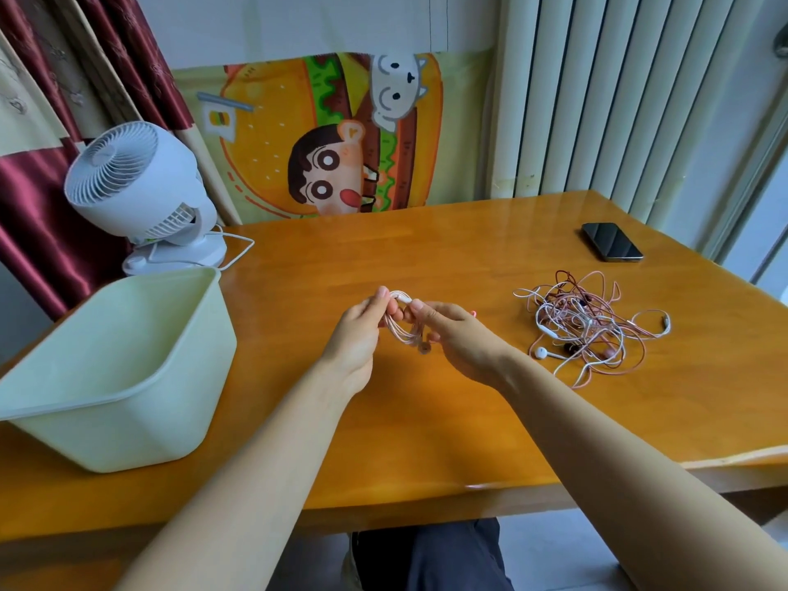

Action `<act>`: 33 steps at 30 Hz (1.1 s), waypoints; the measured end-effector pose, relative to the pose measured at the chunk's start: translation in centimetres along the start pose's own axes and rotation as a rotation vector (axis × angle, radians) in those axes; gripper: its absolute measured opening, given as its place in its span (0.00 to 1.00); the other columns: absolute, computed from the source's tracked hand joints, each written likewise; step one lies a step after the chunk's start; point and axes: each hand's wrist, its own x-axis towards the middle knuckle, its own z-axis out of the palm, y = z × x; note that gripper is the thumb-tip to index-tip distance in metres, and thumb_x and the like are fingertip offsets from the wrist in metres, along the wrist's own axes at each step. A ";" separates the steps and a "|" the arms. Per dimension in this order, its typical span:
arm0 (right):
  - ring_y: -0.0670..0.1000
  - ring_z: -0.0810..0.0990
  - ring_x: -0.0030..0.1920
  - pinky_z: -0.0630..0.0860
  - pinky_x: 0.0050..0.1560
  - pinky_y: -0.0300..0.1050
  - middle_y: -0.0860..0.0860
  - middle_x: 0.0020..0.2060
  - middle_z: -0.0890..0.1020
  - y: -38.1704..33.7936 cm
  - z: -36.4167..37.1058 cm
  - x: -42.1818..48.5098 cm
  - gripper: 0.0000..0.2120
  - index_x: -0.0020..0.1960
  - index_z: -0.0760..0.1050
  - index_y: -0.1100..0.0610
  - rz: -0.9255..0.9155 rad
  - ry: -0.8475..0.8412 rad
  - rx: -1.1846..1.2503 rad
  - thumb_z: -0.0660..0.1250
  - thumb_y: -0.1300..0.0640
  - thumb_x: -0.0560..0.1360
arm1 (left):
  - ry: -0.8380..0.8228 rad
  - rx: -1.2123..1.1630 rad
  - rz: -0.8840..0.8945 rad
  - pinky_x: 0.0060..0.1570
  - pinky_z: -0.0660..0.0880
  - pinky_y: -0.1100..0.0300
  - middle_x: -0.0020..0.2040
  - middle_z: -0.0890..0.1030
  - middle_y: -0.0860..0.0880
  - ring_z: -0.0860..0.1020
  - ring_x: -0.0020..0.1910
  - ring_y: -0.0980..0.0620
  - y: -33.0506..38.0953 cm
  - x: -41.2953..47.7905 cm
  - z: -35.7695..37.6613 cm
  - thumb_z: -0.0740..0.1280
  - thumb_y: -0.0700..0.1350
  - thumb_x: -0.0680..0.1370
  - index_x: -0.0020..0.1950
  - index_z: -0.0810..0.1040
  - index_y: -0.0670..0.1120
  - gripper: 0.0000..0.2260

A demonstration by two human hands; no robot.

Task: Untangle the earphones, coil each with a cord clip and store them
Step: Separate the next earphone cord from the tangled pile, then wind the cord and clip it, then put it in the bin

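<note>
Pale green bin (140,420) at 9 o'clock on the wooden table (426,420). At centre, the left hand (358,334) pinches the coiled pink earphone (405,328); the right hand (460,339) grips the same coil. Tangled earphones (592,326) lie at 3 o'clock, a phone (612,241) at 2.

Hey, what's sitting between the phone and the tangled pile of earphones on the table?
Nothing. In the head view, only bare wooden table separates the phone from the tangled earphones.
</note>
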 end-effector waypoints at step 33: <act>0.50 0.66 0.60 0.60 0.57 0.50 0.46 0.54 0.75 -2.7 -4.5 0.3 0.14 0.57 0.80 0.53 -0.211 -0.220 -1.060 0.60 0.47 0.81 | -0.709 0.507 -0.308 0.37 0.61 0.61 0.30 0.65 0.54 0.62 0.31 0.58 2.0 2.5 -1.1 0.51 0.55 0.85 0.43 0.73 0.48 0.18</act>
